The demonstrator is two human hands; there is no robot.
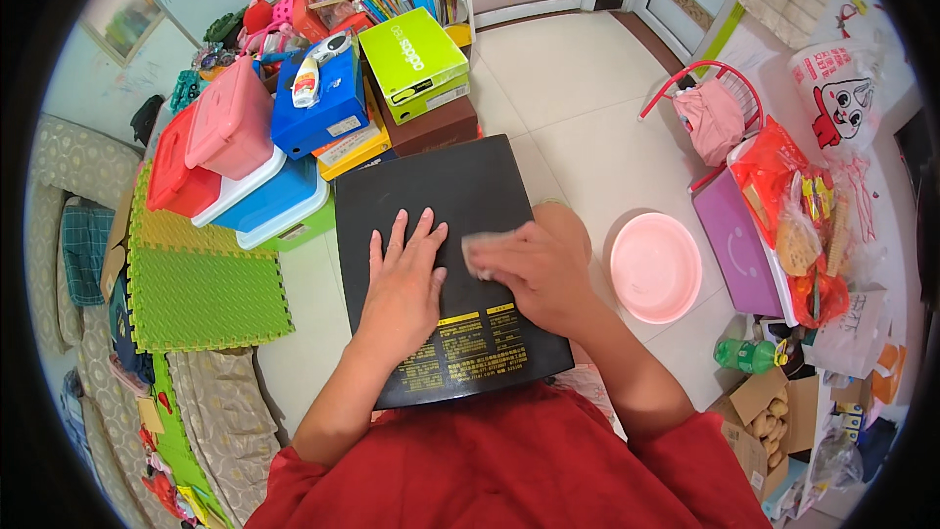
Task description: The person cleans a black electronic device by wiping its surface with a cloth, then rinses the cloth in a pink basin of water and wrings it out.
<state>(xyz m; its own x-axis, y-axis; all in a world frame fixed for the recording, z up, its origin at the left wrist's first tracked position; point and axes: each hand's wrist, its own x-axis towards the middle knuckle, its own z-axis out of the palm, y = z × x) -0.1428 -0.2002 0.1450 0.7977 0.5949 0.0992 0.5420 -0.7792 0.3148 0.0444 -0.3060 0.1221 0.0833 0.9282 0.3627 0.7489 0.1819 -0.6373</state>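
A large flat black box [431, 171] with yellow print near its front edge rests before me, close against my red top. My left hand [403, 279] lies flat on the left half of its upper face, fingers spread, holding nothing. On the right half, my right hand [544, 274] is closed round a small pale cloth [480, 253], pressed to the box's surface. Motion blurs the cloth and fingertips, so its exact shape is hard to make out.
A pink basin [656, 267] stands on the tiled floor at right, near a purple bin [734, 235] loaded with bags. Stacked shoeboxes [413, 59] and plastic storage boxes [230, 118] rise at far left. Below them are green foam mats [206, 299]. An open carton [764, 421] holds potatoes.
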